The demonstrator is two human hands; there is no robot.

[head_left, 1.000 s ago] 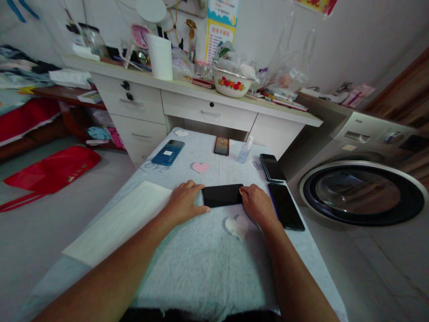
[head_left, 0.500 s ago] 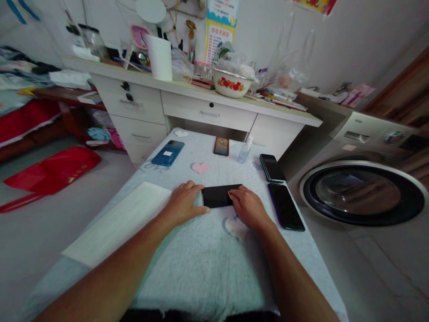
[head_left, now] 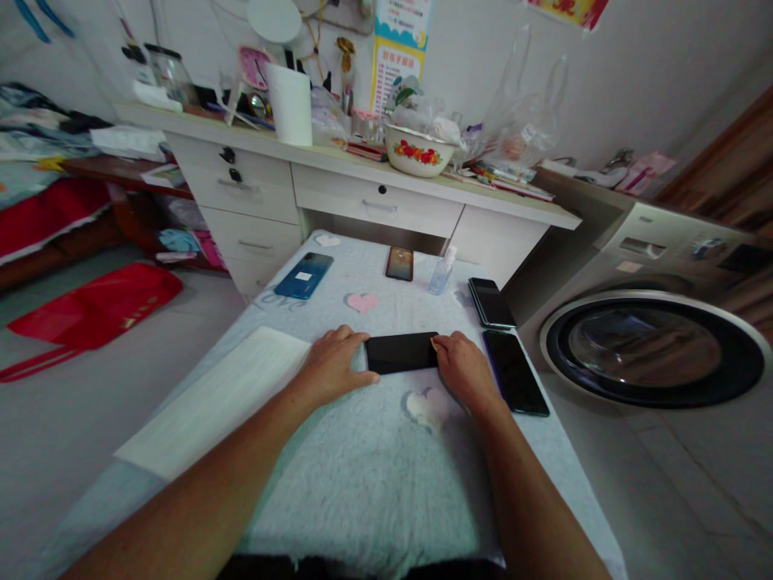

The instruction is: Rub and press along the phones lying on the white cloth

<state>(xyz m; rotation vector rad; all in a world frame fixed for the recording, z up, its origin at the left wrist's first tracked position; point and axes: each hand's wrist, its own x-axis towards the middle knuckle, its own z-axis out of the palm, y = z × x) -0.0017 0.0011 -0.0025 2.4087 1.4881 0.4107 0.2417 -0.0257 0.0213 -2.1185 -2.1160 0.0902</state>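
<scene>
A black smartphone point(head_left: 399, 354) lies screen up on the cloth-covered table, its long side running left to right. My left hand point(head_left: 332, 362) grips its left end, thumb at the near corner and fingers at the far one. At the right end, my right hand point(head_left: 465, 369) has its fingers bunched together against the screen's edge. A tiny pale-orange bit shows at those fingertips, too small to name. Right of that hand lies another dark phone point(head_left: 516, 372), and beyond it a small stack of phones point(head_left: 492, 303).
White paper towel point(head_left: 217, 403) lies left of my left forearm. Farther back are a blue phone point(head_left: 305, 275), a brown phone point(head_left: 399, 263) and a clear spray bottle point(head_left: 442, 271). A white desk point(head_left: 374, 193) borders the far side; a washing machine point(head_left: 652, 306) stands at right.
My right hand has slid right across the screen to the phone's right end, uncovering more of the glass. My left hand and the phone stay in place.
</scene>
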